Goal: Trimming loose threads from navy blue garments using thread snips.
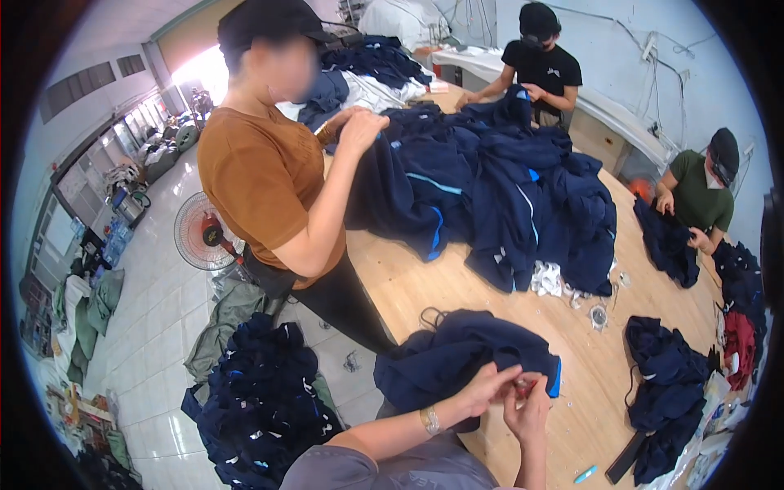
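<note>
In front of me, over the wooden table's near edge, lies a bunched navy garment (457,347) with a bright blue strip at its right end and a dark cord loop on top. My left hand (483,390), with a watch at its wrist, has its fingers closed against the garment's near side. Close by on the right, my right hand (528,408) is closed too, its fingertips meeting those of the left. Between the fingertips shows a small red thing (524,382); its kind is too small to make out. Fingers partly hide it.
The wooden table (416,282) bears a large heap of navy garments (490,180) farther off. A navy garment pile (665,392) and a light-blue pen-like tool (585,474) lie right. More garments (261,400) heap on the left floor. Three people handle garments; one in brown (261,163) stands close left.
</note>
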The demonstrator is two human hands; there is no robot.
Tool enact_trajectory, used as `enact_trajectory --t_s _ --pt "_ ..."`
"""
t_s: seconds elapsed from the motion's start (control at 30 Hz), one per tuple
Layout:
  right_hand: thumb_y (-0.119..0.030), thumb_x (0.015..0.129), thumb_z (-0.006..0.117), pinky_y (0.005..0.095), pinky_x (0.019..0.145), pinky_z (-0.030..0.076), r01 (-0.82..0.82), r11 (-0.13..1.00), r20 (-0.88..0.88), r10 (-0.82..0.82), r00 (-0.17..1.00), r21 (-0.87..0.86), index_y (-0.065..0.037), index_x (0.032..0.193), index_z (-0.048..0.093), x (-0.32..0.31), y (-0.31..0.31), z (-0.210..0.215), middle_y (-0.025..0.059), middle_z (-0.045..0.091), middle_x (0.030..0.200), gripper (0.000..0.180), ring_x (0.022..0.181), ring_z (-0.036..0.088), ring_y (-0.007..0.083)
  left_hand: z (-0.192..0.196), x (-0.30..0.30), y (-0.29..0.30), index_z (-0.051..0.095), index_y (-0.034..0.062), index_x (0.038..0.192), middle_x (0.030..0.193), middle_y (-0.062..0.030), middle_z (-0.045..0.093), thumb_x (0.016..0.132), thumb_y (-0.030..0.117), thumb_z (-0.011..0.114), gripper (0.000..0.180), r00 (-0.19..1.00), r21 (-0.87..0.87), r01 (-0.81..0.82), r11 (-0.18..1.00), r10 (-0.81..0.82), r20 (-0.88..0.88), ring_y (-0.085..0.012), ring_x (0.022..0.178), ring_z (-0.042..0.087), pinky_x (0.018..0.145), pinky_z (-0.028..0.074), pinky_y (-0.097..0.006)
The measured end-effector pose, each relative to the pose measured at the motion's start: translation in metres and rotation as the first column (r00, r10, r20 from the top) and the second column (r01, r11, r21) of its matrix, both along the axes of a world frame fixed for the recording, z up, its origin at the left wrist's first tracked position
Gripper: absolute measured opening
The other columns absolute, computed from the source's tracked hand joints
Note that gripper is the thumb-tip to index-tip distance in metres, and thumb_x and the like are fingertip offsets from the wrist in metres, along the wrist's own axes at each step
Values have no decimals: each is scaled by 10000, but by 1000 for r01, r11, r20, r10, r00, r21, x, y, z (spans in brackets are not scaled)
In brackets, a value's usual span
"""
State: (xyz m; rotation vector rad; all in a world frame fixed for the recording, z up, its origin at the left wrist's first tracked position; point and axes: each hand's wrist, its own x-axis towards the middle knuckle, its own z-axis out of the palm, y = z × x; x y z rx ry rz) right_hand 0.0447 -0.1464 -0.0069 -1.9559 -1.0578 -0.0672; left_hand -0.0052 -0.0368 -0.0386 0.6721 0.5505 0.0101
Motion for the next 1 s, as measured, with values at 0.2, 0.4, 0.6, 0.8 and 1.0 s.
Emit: enact_trajectory --t_s 0.2,0.4,0.6,0.8,1.0 --pt "-29 797 636 217 521 372 122 960 -411 -8 911 252 -56 856 377 7 -1 3 19 449 728 267 596 422 75 27 5 23 548 74 836 799 -71 634 905 144 535 100 944 -111 -188 976 211 255 -208 748 659 659 548 -300" --pt "-174 846 624 222 506 314 230 948 -498 -93 862 221 -53 843 413 13 -10 -2 -8 400 644 243 577 365 78 47 3 26 478 65 846 860 -90 596 925 179 504 142 927 -155 -184 971 224 300 -196 748 616 773 536 -389" --pt "-246 851 625 232 494 307 223 950 -549 -69 833 219 -46 811 458 10 -10 8 -8 383 597 263 550 341 74 40 -2 23 517 55 891 903 -85 604 941 190 467 153 931 -73 -143 987 159 327 -181 810 610 772 537 -389" --pt "-304 831 635 285 452 344 173 985 -355 -167 920 -14 -35 776 484 15 -8 15 67 432 516 314 448 415 168 42 -6 21 559 42 996 961 -77 621 937 177 477 168 944 80 -132 988 101 314 -154 853 611 732 537 -327" --pt "-385 834 596 339 466 382 126 985 -326 -158 932 -117 -43 753 502 23 -6 15 108 489 527 363 474 502 267 40 -4 20 579 33 996 968 -63 630 923 144 504 153 947 187 -136 973 72 313 -121 838 607 694 531 -277"
